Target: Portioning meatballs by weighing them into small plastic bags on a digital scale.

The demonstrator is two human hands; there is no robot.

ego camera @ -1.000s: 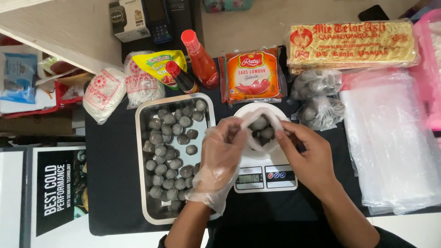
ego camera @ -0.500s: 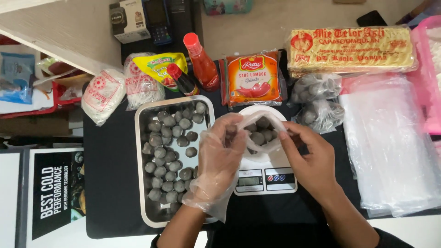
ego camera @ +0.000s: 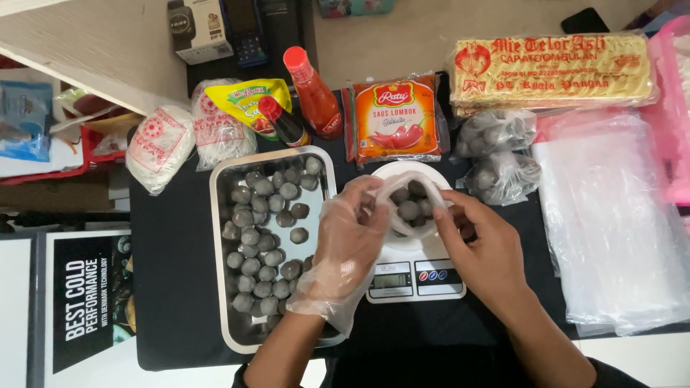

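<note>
A clear plastic bag (ego camera: 411,188) with several grey meatballs (ego camera: 408,210) in it rests in a white bowl on a small white kitchen scale (ego camera: 415,279). My left hand (ego camera: 352,233), in a thin clear glove, grips the bag's left edge. My right hand (ego camera: 480,244), bare, holds the bag's right edge and keeps the mouth spread. Left of the scale stands a steel tray (ego camera: 221,287) filled with several more grey meatballs (ego camera: 260,244).
Two filled, closed bags of meatballs (ego camera: 497,154) lie right of the scale, beside a stack of clear plastic bags (ego camera: 611,223). At the back are an orange sauce pouch (ego camera: 395,121), two red sauce bottles (ego camera: 315,97), white noodle packs (ego camera: 159,147) and a long yellow noodle package (ego camera: 553,68).
Both hands stay at the bag on the scale. My left hand has shifted slightly on the bag's rim.
</note>
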